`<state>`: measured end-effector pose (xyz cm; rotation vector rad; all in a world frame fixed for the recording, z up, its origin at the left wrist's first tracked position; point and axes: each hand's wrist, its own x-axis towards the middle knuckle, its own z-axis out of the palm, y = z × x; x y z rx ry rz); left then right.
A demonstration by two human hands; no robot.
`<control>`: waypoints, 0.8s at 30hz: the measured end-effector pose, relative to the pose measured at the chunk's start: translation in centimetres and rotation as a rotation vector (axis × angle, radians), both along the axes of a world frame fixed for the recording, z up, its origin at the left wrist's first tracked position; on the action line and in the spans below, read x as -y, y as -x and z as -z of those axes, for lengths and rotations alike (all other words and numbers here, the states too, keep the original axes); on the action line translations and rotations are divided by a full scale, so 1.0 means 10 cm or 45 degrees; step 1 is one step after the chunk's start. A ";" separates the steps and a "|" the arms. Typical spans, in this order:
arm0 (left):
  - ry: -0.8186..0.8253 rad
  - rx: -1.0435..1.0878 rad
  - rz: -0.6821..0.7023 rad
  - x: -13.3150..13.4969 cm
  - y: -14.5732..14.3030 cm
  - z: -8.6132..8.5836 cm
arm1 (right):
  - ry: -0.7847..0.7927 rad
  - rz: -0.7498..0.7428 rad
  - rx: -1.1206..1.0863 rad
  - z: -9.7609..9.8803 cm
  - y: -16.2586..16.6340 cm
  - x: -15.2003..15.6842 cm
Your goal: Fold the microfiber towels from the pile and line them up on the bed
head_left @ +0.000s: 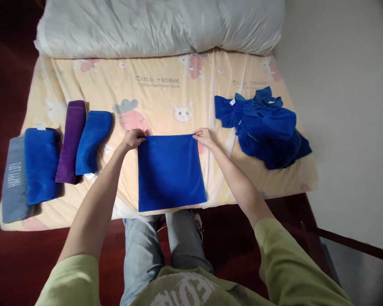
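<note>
Blue towel (170, 172) spread flat on the bed (166, 91), both far corners pinched: left hand (132, 139) closed on one, right hand (203, 137) on the other, likely to keep the edge taut and square. Left of the fingers, four folded towels in a row: grey (13, 180), blue (41, 163), purple (71, 140), blue (93, 140). Right of the fingers, one loose heap of blue cloths (263, 125).

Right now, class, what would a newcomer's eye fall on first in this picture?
First, the flat blue cloth spread square at the near edge of the bed, with the left hand and right hand pinching its two far corners. Next, the crumpled heap of blue cloths to the right. On the left lies a row of folded towels, blue, purple and grey.
</note>
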<state>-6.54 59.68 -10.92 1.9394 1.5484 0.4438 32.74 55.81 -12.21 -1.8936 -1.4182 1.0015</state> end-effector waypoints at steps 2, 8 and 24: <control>-0.009 0.029 -0.089 -0.02 -0.03 -0.01 | -0.036 0.024 0.036 0.00 0.01 -0.04; -0.324 -0.094 -0.258 0.43 -0.45 -0.12 | -0.418 -0.167 0.516 -0.12 0.45 0.25; -0.369 -0.117 0.178 1.59 -0.82 -0.05 | -0.377 -0.618 0.632 -0.13 0.96 1.22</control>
